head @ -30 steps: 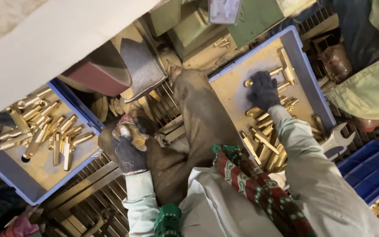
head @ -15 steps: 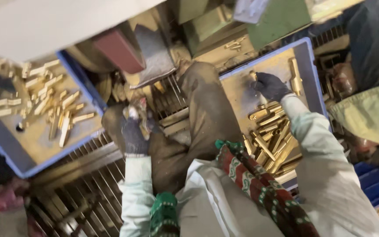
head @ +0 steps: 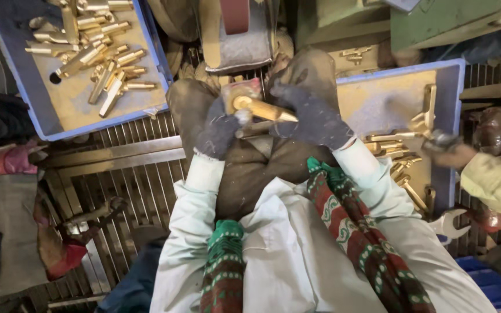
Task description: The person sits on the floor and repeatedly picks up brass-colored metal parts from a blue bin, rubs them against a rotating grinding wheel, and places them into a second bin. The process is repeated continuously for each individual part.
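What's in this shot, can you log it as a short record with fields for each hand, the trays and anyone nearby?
left hand: dark glove, fingers on the near end of a brass piece, over the lap
right hand: dark glove, gripping the same brass piece from the other side
left tray: blue tray with a heap of brass parts
right tray: blue tray with brass parts
nearby: another person's gloved hand at the right tray
floor: metal grating, wrench
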